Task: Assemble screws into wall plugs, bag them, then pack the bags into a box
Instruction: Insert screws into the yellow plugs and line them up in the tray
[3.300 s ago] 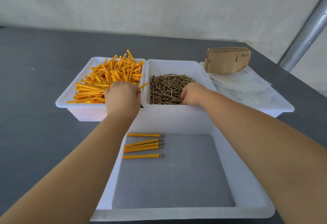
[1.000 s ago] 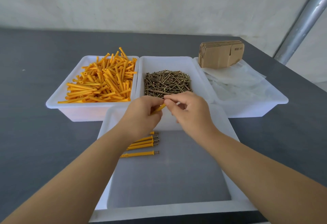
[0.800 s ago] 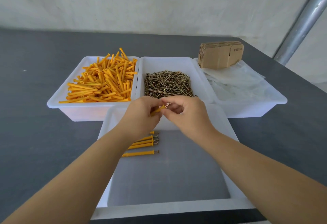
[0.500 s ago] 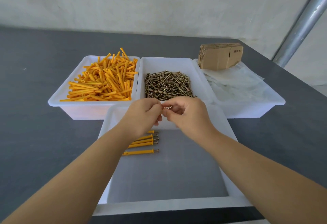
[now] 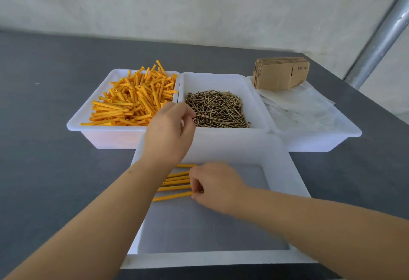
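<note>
Orange wall plugs fill the left white tray, and brass screws fill the middle tray. Several assembled plugs with screws lie in a row at the far left of the near tray. My right hand is low in that tray, its fingertips pinching the screw end of one of the lower assembled plugs. My left hand hovers over the rims between the plug tray and the screw tray, fingers loosely curled, holding nothing.
A right-hand tray holds clear plastic bags and a stack of flat cardboard boxes. The trays stand on a dark grey table. A metal pole rises at the far right.
Both hands were together above the near tray pushing a screw into a plug. Now the right hand has dropped to the row with that plug, and the left hand has lifted away empty.
</note>
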### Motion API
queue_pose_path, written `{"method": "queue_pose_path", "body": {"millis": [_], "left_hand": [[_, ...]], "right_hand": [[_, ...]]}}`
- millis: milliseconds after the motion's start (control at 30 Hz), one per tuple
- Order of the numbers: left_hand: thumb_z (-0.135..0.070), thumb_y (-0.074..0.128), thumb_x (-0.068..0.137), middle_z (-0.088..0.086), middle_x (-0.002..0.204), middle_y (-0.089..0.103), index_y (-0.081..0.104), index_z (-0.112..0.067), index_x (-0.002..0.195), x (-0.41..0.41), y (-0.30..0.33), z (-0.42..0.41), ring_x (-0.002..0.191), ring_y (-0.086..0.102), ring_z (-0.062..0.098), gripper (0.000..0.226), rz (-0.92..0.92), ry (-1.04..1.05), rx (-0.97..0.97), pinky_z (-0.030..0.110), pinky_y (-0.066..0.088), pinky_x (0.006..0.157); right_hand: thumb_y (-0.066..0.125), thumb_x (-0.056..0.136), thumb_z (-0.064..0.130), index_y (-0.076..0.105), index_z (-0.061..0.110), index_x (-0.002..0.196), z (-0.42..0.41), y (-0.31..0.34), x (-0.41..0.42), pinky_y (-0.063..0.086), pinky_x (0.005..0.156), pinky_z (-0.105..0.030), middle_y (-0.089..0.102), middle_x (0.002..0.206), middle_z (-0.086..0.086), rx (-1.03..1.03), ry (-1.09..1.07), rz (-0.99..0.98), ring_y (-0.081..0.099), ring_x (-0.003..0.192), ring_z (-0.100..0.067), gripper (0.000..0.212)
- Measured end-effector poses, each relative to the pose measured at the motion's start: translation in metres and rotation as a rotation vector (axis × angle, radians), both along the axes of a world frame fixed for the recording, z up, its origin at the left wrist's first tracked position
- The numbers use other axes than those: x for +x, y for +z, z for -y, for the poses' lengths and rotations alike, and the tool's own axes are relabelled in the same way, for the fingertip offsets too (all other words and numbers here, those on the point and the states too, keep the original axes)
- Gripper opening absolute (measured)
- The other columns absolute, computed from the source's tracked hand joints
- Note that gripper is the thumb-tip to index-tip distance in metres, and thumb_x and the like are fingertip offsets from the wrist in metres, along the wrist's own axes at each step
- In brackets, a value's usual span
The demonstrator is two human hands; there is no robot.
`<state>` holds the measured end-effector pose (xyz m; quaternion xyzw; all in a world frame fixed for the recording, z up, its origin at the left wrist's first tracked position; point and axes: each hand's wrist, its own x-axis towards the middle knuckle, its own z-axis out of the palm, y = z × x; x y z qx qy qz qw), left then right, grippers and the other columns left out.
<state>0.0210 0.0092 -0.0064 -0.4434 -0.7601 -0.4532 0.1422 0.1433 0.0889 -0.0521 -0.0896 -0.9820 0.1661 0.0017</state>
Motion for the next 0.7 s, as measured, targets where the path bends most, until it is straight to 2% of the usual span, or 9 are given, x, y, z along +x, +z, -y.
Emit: {"method": "queue_pose_path", "body": {"millis": [167, 267, 367, 433, 467, 500, 567, 633, 700], "left_hand": [[-0.002, 0.053, 0.092, 0.009, 0.100, 0.061, 0.068, -0.008, 0.106, -0.008, 0.005, 0.001, 0.074, 0.053, 0.021, 0.021, -0.009, 0.108, -0.035, 0.036, 0.045, 0.062], [-0.004, 0.051, 0.095, 0.010, 0.106, 0.060, 0.067, -0.011, 0.113, -0.025, 0.014, 0.004, 0.077, 0.051, 0.020, 0.025, -0.015, 0.199, -0.126, 0.030, 0.036, 0.061], [-0.005, 0.049, 0.094, 0.008, 0.121, 0.062, 0.063, -0.018, 0.119, -0.050, 0.021, 0.009, 0.098, 0.059, 0.027, 0.032, 0.033, 0.281, -0.409, 0.035, 0.045, 0.069], [0.002, 0.048, 0.090, 0.008, 0.130, 0.060, 0.062, -0.024, 0.123, -0.063, 0.023, 0.011, 0.113, 0.057, 0.030, 0.044, 0.075, 0.324, -0.654, 0.039, 0.051, 0.078], [0.004, 0.049, 0.089, 0.008, 0.133, 0.058, 0.062, -0.026, 0.124, -0.067, 0.024, 0.011, 0.117, 0.055, 0.031, 0.048, 0.088, 0.326, -0.750, 0.041, 0.053, 0.083], [0.005, 0.049, 0.088, 0.009, 0.135, 0.056, 0.064, -0.028, 0.123, -0.070, 0.025, 0.011, 0.120, 0.054, 0.032, 0.050, 0.094, 0.315, -0.817, 0.042, 0.054, 0.087], [0.000, 0.052, 0.090, 0.008, 0.135, 0.056, 0.067, -0.030, 0.120, -0.074, 0.027, 0.008, 0.121, 0.054, 0.032, 0.045, 0.077, 0.291, -0.887, 0.043, 0.053, 0.092], [-0.009, 0.056, 0.093, 0.007, 0.132, 0.059, 0.068, -0.031, 0.119, -0.078, 0.030, 0.002, 0.120, 0.055, 0.031, 0.036, 0.044, 0.278, -0.916, 0.041, 0.052, 0.093], [-0.015, 0.058, 0.094, 0.005, 0.128, 0.062, 0.069, -0.031, 0.118, -0.080, 0.031, -0.004, 0.116, 0.057, 0.029, 0.031, 0.009, 0.258, -0.935, 0.038, 0.052, 0.090]], "right_hand": [[0.055, 0.095, 0.030, 0.063, 0.015, 0.098, 0.008, 0.003, -0.009, 0.047, 0.077, -0.038, 0.060, 0.107, -0.005, 0.205, 0.086, 0.039, 0.057, 0.100, -0.027, 0.017], [0.055, 0.095, 0.038, 0.062, 0.017, 0.094, 0.007, 0.013, -0.013, 0.045, 0.074, -0.037, 0.058, 0.103, -0.004, 0.166, 0.071, -0.047, 0.057, 0.097, -0.026, 0.022], [0.054, 0.096, 0.036, 0.062, 0.016, 0.084, -0.012, 0.036, -0.018, 0.045, 0.064, -0.037, 0.058, 0.087, -0.003, 0.124, 0.044, -0.305, 0.056, 0.080, -0.024, 0.025], [0.053, 0.096, 0.028, 0.057, 0.016, 0.077, -0.039, 0.050, -0.025, 0.046, 0.061, -0.039, 0.056, 0.078, 0.000, 0.115, -0.107, -0.467, 0.053, 0.074, -0.022, 0.023], [0.052, 0.095, 0.023, 0.057, 0.016, 0.077, -0.056, 0.054, -0.029, 0.048, 0.064, -0.040, 0.057, 0.078, 0.001, 0.099, -0.209, -0.484, 0.053, 0.074, -0.022, 0.020], [0.051, 0.094, 0.017, 0.059, 0.015, 0.080, -0.073, 0.057, -0.034, 0.050, 0.068, -0.042, 0.061, 0.081, 0.001, 0.085, -0.310, -0.443, 0.056, 0.078, -0.023, 0.016], [0.051, 0.093, 0.010, 0.067, 0.014, 0.096, -0.103, 0.059, -0.044, 0.054, 0.082, -0.042, 0.069, 0.099, -0.003, 0.070, -0.447, -0.215, 0.062, 0.092, -0.025, 0.017], [0.056, 0.093, 0.011, 0.068, 0.012, 0.116, -0.123, 0.057, -0.053, 0.051, 0.096, -0.040, 0.067, 0.120, -0.007, 0.036, -0.477, 0.057, 0.061, 0.110, -0.027, 0.026], [0.063, 0.092, 0.017, 0.064, 0.011, 0.128, -0.129, 0.060, -0.059, 0.047, 0.104, -0.039, 0.061, 0.133, -0.007, -0.007, -0.464, 0.225, 0.057, 0.121, -0.028, 0.037]]}}
